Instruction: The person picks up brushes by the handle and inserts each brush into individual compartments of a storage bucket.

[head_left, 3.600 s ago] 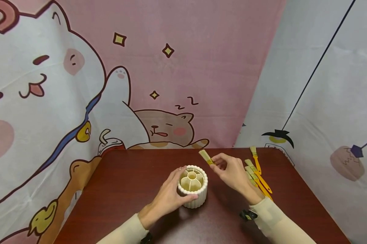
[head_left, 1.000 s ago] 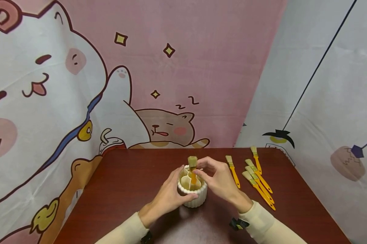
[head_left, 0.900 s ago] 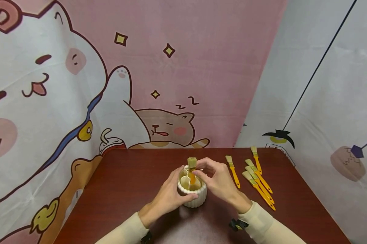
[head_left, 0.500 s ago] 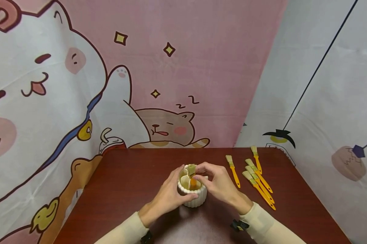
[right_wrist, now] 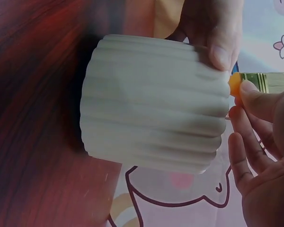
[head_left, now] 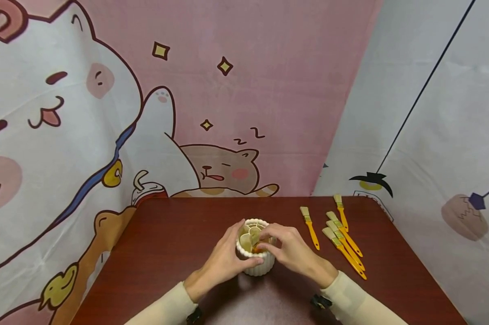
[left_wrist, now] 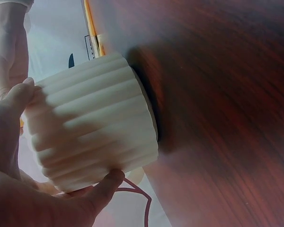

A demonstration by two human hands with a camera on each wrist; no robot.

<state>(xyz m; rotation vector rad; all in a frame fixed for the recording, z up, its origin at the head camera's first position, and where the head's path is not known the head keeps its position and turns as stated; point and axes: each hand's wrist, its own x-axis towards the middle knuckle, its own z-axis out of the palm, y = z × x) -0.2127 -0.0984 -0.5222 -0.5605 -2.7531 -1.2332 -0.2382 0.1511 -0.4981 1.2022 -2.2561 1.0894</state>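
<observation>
Head view: I record a white ribbed cup (head_left: pixel 259 269) with a scalloped rim and inner dividers. It stands upright on the dark red table (head_left: pixel 179 239), about midway between the left and right edges. The person's left hand (head_left: pixel 225 253) grips it from the left, thumb on the near wall, fingers on the far left side. The right hand (head_left: pixel 295 252) is over the rim, thumb and fingers pinching a flat paintbrush (head_left: pixel 255 238), bristles up, handle down inside the cup. I cannot tell which compartment receives it. One loose brush (head_left: pixel 311 229) lies between the cup and the table's right edge. Further right I count three overlapping brushes (head_left: pixel 345 246), their handles pointing toward the near right corner. A separate brush (head_left: pixel 341 214) lies near the far right corner, bristles by the far edge. A cartoon-cat backdrop (head_left: pixel 285 99) hangs beyond.

Left wrist view: I find the left hand curled round the cup, one digit at the rim, another lower on the wall. The right hand is mostly hidden; its grip I cannot judge here.

Right wrist view: I note the right thumb against the brush's gold ferrule, just beside the rim. The lower fingers are loosely bent near the rim. The left thumb presses the cup wall.
</observation>
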